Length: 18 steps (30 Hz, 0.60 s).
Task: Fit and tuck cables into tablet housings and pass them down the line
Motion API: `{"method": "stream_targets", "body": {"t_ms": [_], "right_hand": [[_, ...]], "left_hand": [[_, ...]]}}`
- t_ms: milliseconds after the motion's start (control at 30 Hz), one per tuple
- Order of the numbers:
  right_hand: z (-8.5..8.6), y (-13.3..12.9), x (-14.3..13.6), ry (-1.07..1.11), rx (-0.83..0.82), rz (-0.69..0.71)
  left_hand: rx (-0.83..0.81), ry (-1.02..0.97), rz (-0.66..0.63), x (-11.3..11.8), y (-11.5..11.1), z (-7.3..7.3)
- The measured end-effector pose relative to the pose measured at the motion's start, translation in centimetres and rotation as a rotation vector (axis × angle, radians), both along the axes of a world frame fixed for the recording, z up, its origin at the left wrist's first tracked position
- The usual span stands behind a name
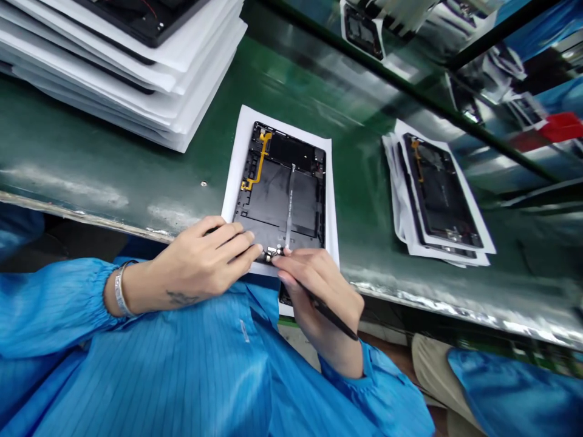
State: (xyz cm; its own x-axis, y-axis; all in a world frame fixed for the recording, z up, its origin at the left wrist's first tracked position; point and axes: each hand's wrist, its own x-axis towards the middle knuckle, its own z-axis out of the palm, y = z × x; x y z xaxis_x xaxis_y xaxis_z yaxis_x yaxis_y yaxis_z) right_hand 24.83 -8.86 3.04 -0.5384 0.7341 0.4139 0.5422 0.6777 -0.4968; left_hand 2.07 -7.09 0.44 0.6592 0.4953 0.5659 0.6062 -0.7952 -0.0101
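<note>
The grip of the right hand is drawn together on a slim dark tool slanting back toward the wrist, fingertips at the small board on the near end of the open tablet. The left hand lies palm down, fingertips just beside; any pinch I cannot tell. The tablet's long axis runs roughly square to the surface's near edge.

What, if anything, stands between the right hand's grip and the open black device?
Nothing visible: the right hand, its grip on a slim dark tool, is right at the near end of the black device. The left hand is beside it, and the white sheet lies under the device.
</note>
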Motion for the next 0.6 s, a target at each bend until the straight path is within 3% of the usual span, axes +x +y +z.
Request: {"method": "stream_targets", "body": {"t_ms": [167, 267, 400, 500, 600], "right_hand": [[-0.6, 1.2, 0.0, 0.256, -0.076, -0.072], [-1.2, 1.9, -0.4, 0.422, -0.102, -0.191], [-2.1, 2.5, -1.1, 0.531, -0.069, -0.213], [-2.5, 2.5, -1.3, 0.592, 0.0, -0.203], [-2.7, 2.1, -1.2, 0.657, 0.014, -0.183]], "left_hand": [[-0.14, -0.054, -0.028, -0.7, -0.2, 0.2], [-0.46, -0.207, -0.021, -2.1, 0.3, 0.6], [-0.892, -0.639, 0.151, -3.7, 2.9, 1.7], [-1.237, -0.875, 0.251, -3.5, 4.9, 3.2], [-1.4, -0.959, 0.364, -2.5, 6.1, 4.6]]}}
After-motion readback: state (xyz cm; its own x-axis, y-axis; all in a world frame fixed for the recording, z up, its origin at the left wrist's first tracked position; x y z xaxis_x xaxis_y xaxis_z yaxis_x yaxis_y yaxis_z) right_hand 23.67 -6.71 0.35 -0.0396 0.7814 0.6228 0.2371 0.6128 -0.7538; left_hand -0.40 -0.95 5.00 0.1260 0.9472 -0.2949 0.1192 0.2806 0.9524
